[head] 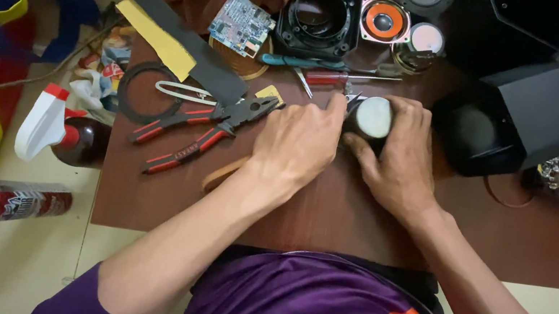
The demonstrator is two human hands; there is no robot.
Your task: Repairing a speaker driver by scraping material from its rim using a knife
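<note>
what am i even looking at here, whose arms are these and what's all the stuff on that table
This is one picture from a camera worn on a person's head, looking down at their own two bare hands. The left hand and right hand together grip a small dark cylinder with a pale round end; it looks like a speaker part. They work over a low brown table. On it lie red-handled pliers, a black rubber ring, a blue circuit board, screwdrivers, an orange speaker cone and a black box. On the floor to the left are a drink can and a spray bottle.
</note>
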